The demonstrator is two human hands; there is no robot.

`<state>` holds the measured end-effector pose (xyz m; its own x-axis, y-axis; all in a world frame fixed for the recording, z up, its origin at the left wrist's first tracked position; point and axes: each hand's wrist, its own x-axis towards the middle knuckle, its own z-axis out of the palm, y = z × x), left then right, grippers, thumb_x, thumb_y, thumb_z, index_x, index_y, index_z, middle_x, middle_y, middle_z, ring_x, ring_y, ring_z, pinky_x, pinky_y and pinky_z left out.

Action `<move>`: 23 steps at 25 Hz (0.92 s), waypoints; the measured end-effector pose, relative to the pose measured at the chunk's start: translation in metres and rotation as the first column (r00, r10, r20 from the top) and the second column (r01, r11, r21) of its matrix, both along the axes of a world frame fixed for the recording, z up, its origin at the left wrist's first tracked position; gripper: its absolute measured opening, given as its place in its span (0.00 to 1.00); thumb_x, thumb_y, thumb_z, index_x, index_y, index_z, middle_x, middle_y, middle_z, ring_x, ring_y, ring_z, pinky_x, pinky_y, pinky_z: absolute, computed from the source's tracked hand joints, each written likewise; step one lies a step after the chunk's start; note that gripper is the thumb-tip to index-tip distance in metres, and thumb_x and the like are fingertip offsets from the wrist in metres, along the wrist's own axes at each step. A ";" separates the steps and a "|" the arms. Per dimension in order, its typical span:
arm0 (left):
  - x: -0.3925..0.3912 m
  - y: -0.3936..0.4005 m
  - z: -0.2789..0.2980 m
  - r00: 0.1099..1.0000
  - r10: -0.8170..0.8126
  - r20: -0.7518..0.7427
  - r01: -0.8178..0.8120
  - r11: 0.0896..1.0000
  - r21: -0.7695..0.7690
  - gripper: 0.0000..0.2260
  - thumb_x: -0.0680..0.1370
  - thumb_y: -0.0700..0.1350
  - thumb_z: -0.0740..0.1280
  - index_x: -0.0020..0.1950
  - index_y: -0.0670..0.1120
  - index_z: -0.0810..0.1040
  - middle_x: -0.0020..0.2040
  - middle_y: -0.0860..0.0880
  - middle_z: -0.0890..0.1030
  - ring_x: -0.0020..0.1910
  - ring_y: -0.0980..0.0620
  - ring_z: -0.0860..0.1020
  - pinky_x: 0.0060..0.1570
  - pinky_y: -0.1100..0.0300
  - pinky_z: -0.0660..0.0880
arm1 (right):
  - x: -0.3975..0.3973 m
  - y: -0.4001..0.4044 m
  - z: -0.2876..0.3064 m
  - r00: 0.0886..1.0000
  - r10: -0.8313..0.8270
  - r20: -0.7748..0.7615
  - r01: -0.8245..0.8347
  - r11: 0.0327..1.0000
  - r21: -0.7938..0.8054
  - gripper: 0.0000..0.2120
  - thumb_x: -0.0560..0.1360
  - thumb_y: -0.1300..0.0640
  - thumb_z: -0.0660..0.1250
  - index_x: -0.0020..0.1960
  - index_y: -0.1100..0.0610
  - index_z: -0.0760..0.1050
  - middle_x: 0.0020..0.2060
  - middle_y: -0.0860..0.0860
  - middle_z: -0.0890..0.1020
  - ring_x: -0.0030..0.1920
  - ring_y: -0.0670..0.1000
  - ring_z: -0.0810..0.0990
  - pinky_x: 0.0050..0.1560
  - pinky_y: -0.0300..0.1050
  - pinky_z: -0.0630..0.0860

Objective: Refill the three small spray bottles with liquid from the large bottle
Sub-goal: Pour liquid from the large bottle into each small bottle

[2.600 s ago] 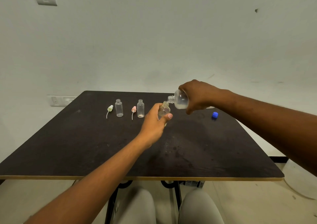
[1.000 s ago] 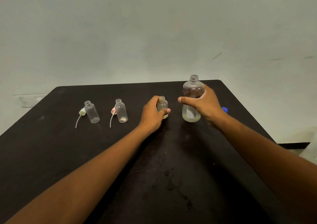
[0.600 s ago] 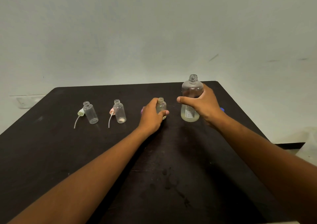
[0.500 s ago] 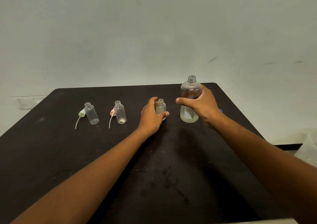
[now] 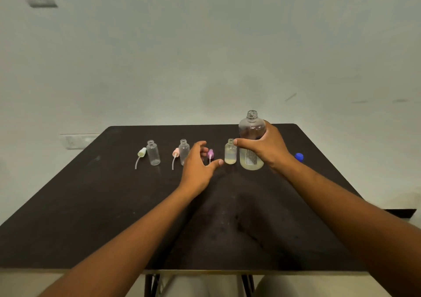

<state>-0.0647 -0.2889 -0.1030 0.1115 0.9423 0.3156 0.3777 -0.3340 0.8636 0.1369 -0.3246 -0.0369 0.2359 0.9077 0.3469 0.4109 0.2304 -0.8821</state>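
Note:
The large clear bottle stands upright and uncapped on the black table, with a little pale liquid at its bottom. My right hand grips its middle. Just left of it stands a small bottle holding some liquid, uncapped. My left hand hovers left of that bottle with fingers spread, holding nothing. Behind its fingers lies a purple spray cap. Two more small bottles stand further left, uncapped, one partly behind my left hand.
A green spray cap and a pink spray cap lie beside the two left bottles, tubes pointing toward me. A blue cap lies right of my right wrist. A wall rises behind the table.
My left hand let go of the small bottle with liquid and moved left, opening. The large bottle, tilted over it 2.6 s ago, has stood upright on the table for the last second.

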 end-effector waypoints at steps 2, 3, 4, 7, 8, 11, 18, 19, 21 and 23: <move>-0.022 -0.009 0.000 0.999 0.050 0.011 -0.050 0.998 0.027 0.30 0.73 0.47 0.79 0.72 0.48 0.71 0.59 0.51 0.77 0.58 0.54 0.77 0.61 0.58 0.76 | -0.017 -0.008 0.005 0.999 0.034 -0.015 -0.034 0.999 0.004 0.27 0.65 0.51 0.83 0.61 0.51 0.78 0.52 0.48 0.84 0.53 0.50 0.84 0.57 0.50 0.82; -0.032 -0.011 0.000 0.997 0.072 0.018 -0.073 0.997 0.034 0.29 0.73 0.47 0.79 0.71 0.48 0.72 0.59 0.51 0.77 0.57 0.53 0.77 0.60 0.58 0.77 | -0.026 -0.010 0.006 0.999 0.049 -0.018 -0.049 0.999 0.005 0.27 0.65 0.52 0.83 0.61 0.51 0.78 0.52 0.48 0.84 0.53 0.50 0.84 0.57 0.49 0.82; -0.041 -0.013 0.000 0.995 0.093 0.025 -0.094 0.995 0.036 0.28 0.73 0.48 0.79 0.70 0.49 0.72 0.58 0.51 0.77 0.57 0.53 0.77 0.59 0.58 0.78 | -0.033 -0.012 0.007 0.998 0.062 -0.025 -0.062 0.998 0.003 0.27 0.65 0.52 0.83 0.61 0.51 0.78 0.52 0.48 0.84 0.53 0.50 0.84 0.57 0.49 0.83; -0.060 -0.009 0.003 0.987 0.155 0.030 -0.156 0.988 0.020 0.27 0.73 0.48 0.78 0.68 0.50 0.71 0.58 0.51 0.77 0.56 0.52 0.78 0.53 0.64 0.76 | -0.053 -0.011 0.007 0.995 0.086 -0.043 -0.086 0.996 -0.003 0.28 0.63 0.50 0.84 0.60 0.52 0.78 0.52 0.50 0.85 0.53 0.51 0.85 0.57 0.52 0.83; -0.064 -0.005 0.004 0.984 0.174 0.031 -0.174 0.985 0.011 0.28 0.73 0.47 0.78 0.69 0.49 0.70 0.58 0.51 0.77 0.57 0.52 0.77 0.52 0.65 0.74 | -0.058 -0.009 0.006 0.995 0.089 -0.043 -0.090 0.996 -0.004 0.29 0.63 0.49 0.84 0.61 0.52 0.78 0.52 0.50 0.85 0.53 0.51 0.85 0.57 0.52 0.83; -0.069 0.012 0.004 0.978 0.208 0.019 -0.207 0.978 -0.017 0.33 0.73 0.48 0.78 0.74 0.48 0.67 0.62 0.50 0.75 0.60 0.52 0.76 0.58 0.60 0.73 | -0.069 -0.003 0.005 0.993 0.109 -0.051 -0.109 0.994 0.002 0.28 0.63 0.51 0.84 0.60 0.52 0.79 0.51 0.50 0.86 0.51 0.51 0.85 0.54 0.50 0.84; -0.060 0.057 -0.002 0.976 0.209 -0.068 -0.214 0.974 -0.076 0.34 0.73 0.47 0.78 0.75 0.45 0.67 0.66 0.47 0.76 0.64 0.49 0.75 0.64 0.53 0.75 | -0.075 0.010 -0.002 0.987 0.146 -0.064 -0.145 0.989 0.010 0.23 0.65 0.55 0.84 0.57 0.51 0.79 0.48 0.48 0.86 0.48 0.47 0.85 0.50 0.42 0.83; -0.058 0.061 -0.003 0.973 0.216 -0.086 -0.222 0.972 -0.075 0.34 0.73 0.47 0.78 0.75 0.45 0.68 0.65 0.47 0.76 0.64 0.48 0.76 0.64 0.51 0.76 | -0.075 0.011 -0.003 0.987 0.145 -0.063 -0.144 0.989 0.010 0.24 0.65 0.55 0.84 0.57 0.51 0.79 0.48 0.48 0.86 0.48 0.47 0.85 0.49 0.41 0.82; -0.055 0.067 -0.005 0.966 0.230 -0.120 -0.239 0.968 -0.071 0.30 0.73 0.47 0.79 0.71 0.45 0.71 0.62 0.47 0.78 0.61 0.49 0.77 0.62 0.53 0.77 | -0.074 0.014 -0.007 0.989 0.135 -0.066 -0.134 0.991 0.014 0.25 0.64 0.55 0.84 0.57 0.52 0.79 0.48 0.48 0.86 0.48 0.47 0.85 0.48 0.40 0.82; -0.052 0.072 -0.006 0.960 0.242 -0.138 -0.254 0.965 -0.073 0.23 0.73 0.45 0.78 0.65 0.45 0.76 0.57 0.48 0.80 0.55 0.50 0.79 0.55 0.56 0.77 | -0.073 0.017 -0.009 0.989 0.129 -0.066 -0.129 0.992 0.009 0.24 0.64 0.56 0.84 0.56 0.52 0.79 0.47 0.48 0.86 0.47 0.47 0.85 0.47 0.39 0.81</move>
